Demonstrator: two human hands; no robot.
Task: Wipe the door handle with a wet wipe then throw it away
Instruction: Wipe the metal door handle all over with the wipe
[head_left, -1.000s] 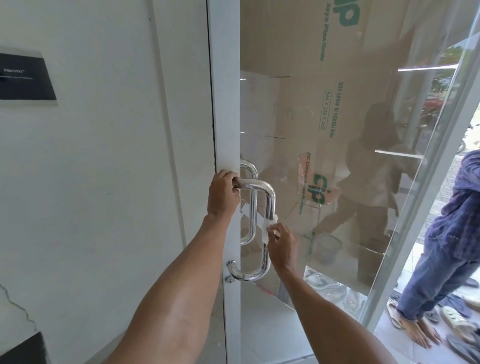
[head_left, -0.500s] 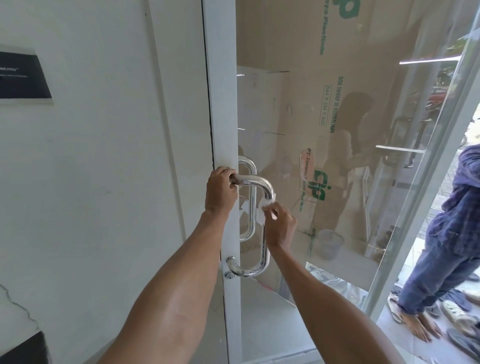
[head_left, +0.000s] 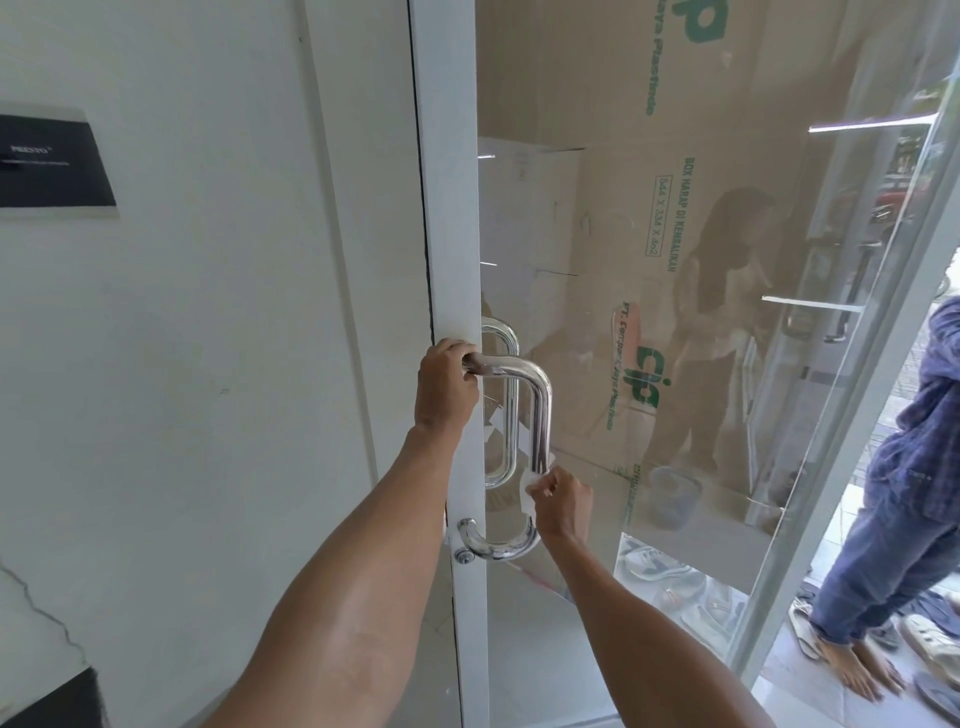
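On the cardboard box (head_left: 737, 156) behind the glass, green print is seen turned sideways: the logo "cip", "BOX HARAP DI KEMBALIKAN" and a framed "544 X 334 X 462"; "Jaya Plastindo" is partly read higher up; on the black plaque (head_left: 52, 166), small white letters resembling "PRESTO" are made out.

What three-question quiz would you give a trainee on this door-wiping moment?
1. True or false: the left hand grips the top end of the curved chrome tubular door handle.
2. Which hand holds the white wet wipe? A: left hand. B: right hand.
3. Fill in: the wipe is pressed on the handle's vertical bar, near its ____ bend (upper/lower).

Key: 1 true; 2 B; 3 lower.
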